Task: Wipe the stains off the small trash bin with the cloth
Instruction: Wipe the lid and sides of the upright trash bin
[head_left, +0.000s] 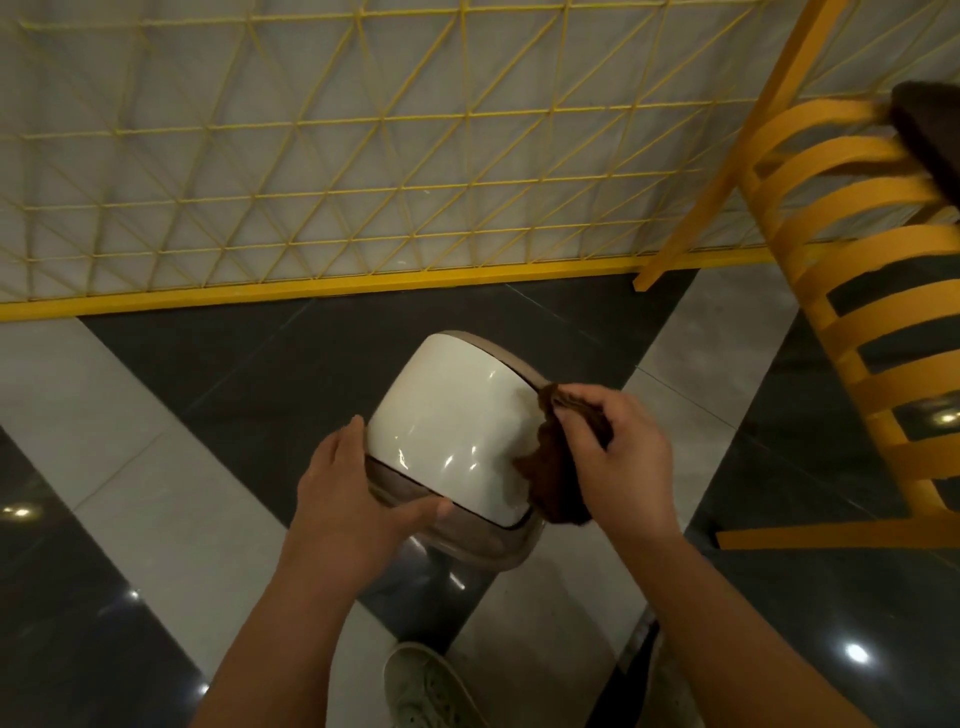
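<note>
A small white trash bin (447, 415) with a taupe lid rim is held tilted above the floor, its glossy white side facing up. My left hand (353, 493) grips the bin at its near rim, thumb laid along the taupe lid edge. My right hand (618, 457) holds a dark brown cloth (550, 467) bunched in its fingers and presses it against the bin's right side. Part of the cloth hangs down below the hand.
A yellow slatted chair (852, 291) stands close on the right. A yellow wire-mesh partition (332, 156) with a yellow base bar runs across the back. The floor has grey and black glossy tiles. A pale shoe (431, 686) shows below the bin.
</note>
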